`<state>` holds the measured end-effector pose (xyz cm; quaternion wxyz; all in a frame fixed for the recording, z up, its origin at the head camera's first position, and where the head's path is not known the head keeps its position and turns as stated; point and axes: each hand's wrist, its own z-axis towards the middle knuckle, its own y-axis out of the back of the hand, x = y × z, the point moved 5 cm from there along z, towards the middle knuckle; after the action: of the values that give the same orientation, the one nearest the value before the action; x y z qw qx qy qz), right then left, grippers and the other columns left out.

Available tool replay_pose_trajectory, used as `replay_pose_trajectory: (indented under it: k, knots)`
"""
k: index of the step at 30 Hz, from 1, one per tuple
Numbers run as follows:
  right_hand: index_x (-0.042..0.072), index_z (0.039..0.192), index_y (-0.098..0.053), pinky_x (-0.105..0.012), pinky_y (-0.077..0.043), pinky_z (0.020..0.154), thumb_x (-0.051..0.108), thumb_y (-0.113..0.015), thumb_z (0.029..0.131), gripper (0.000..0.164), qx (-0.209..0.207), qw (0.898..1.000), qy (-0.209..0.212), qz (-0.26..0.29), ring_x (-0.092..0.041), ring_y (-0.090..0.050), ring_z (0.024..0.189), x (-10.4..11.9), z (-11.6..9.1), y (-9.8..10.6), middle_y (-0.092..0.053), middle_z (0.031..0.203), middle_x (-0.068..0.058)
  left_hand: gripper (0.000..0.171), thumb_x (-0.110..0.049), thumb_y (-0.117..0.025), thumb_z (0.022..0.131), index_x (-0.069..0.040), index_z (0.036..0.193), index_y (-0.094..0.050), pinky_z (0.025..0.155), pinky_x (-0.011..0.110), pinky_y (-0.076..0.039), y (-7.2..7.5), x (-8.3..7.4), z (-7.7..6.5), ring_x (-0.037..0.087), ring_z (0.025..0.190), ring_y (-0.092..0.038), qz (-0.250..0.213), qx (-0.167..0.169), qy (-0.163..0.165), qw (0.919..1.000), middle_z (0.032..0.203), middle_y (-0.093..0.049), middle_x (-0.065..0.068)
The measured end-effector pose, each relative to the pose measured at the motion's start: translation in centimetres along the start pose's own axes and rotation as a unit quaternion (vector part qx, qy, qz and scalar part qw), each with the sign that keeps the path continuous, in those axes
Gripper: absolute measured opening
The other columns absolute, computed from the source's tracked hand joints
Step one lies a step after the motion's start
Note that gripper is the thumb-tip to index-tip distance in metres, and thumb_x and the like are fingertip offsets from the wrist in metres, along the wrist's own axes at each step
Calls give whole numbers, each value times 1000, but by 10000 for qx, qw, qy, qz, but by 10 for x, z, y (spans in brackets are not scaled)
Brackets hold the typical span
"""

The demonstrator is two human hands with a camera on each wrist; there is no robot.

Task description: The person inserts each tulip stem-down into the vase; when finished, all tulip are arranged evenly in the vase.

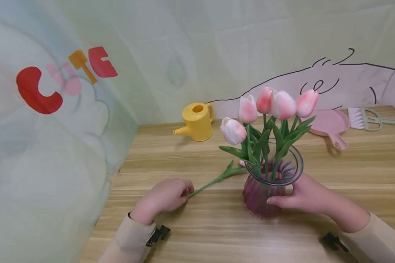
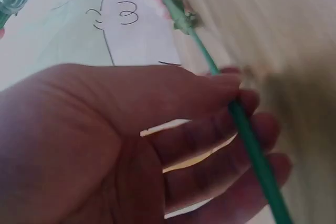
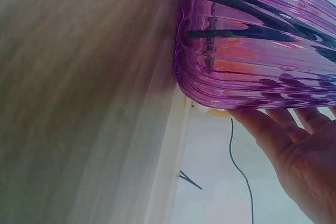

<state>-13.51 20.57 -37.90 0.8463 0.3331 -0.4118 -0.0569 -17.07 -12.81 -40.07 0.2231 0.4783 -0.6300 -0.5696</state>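
Note:
A single artificial tulip [image 1: 228, 172] lies slanted on the table, its bloom mostly hidden behind the vase. My left hand [image 1: 166, 193] pinches the lower end of its stem; the left wrist view shows the green stem [image 2: 260, 163] between thumb and fingers. To the right stands a ribbed glass vase [image 1: 261, 193], purple low down and clear at the rim. Several pink-and-white tulips [image 1: 284, 105] with green leaves rise out of it. My right hand [image 1: 307, 195] grips the vase's right side, thumb in front, seen below the purple glass [image 3: 252, 56] in the right wrist view.
A yellow watering can [image 1: 199, 124] stands at the back of the wooden table [image 1: 210, 233]. Back right lie a pink dustpan [image 1: 329, 122] and a small brush [image 1: 365, 118]. A printed cloth [image 1: 184, 47] hangs behind and along the left.

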Motion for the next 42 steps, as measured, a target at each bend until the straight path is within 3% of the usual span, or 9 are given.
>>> replay_pose_trajectory:
  k: [6, 9, 14, 19, 25, 32, 36, 39, 42]
  knots:
    - [16, 141, -52, -12, -36, 110, 14, -95, 72, 82, -55, 10000, 47, 12, -7, -59, 123, 0, 1, 0, -66, 129, 2, 14, -9, -69, 96, -16, 109, -67, 66, 30, -51, 18, 6, -4, 9, 74, -58, -1036, -403, -250, 9935, 87, -63, -9]
    - [16, 142, -51, -12, -37, 109, 14, -95, 72, 83, -54, 10000, 47, 17, -7, -59, 123, 0, 1, 0, -66, 129, 3, 17, -4, -67, 98, -11, 113, -65, 64, 29, -56, 32, 5, -4, 12, 75, -63, -2111, -1048, -375, 9711, 91, -64, -1]
    - [16, 141, -52, -13, -38, 108, 14, -95, 72, 82, -61, 10000, 23, -4, -8, -60, 121, -1, 1, 1, -66, 128, 3, 23, 6, -68, 95, -3, 115, -61, 68, 38, -64, 57, -19, -14, 19, 79, -70, -4038, -2281, -1035, 8799, 96, -65, 18]
    - [16, 141, -52, -15, -42, 105, 14, -96, 71, 82, -84, 10000, -24, 31, -13, -63, 117, -2, 4, 1, -66, 126, 3, 28, 17, -65, 91, 9, 116, -56, 69, 44, -64, 78, -52, -30, 20, 80, -72, -4807, -3232, -1999, 7903, 98, -65, 17]
    - [16, 140, -53, -14, -40, 107, 14, -96, 71, 81, -77, 9999, 91, 11, -12, -62, 119, -3, 5, 1, -66, 127, 3, 26, 12, -68, 92, 15, 112, -52, 69, 41, -65, 95, -82, -35, 18, 79, -73, -5145, -3806, -2787, 7161, 96, -67, 5]
    - [18, 141, -52, -14, -37, 110, 15, -94, 74, 78, 102, 9999, 2, 108, -11, -60, 123, -3, 3, 1, -66, 130, 2, 26, 6, -67, 96, 21, 106, -49, 66, 44, -64, 120, -146, -48, 24, 84, -71, -4573, -4136, -4595, 6393, 94, -64, 20]
    - [16, 139, -54, -13, -38, 108, 10, -94, 72, 78, 10, 9998, 34, 177, -6, -60, 120, -1, -4, 2, -67, 127, 2, 26, 15, -65, 92, 20, 111, -48, 69, 41, -64, 128, -178, -42, 32, 81, -71, -4211, -4178, -4866, 6414, 95, -61, 29]
    - [14, 139, -54, -12, -38, 108, 7, -94, 70, 80, -46, 9996, 131, 236, -5, -60, 120, 2, -7, 4, -67, 127, 1, 35, 21, -69, 85, 16, 115, -50, 73, 34, -64, 131, -190, -35, 31, 83, -74, -3668, -4357, -4714, 6734, 96, -66, 28]
    - [16, 141, -53, -12, -38, 108, 7, -93, 72, 81, -10, 9995, 141, 286, -6, -59, 121, 3, -6, 4, -67, 128, 2, 40, 15, -74, 86, 11, 120, -54, 78, 24, -62, 130, -192, -27, 23, 86, -76, -2880, -4531, -4338, 7236, 94, -72, 20]
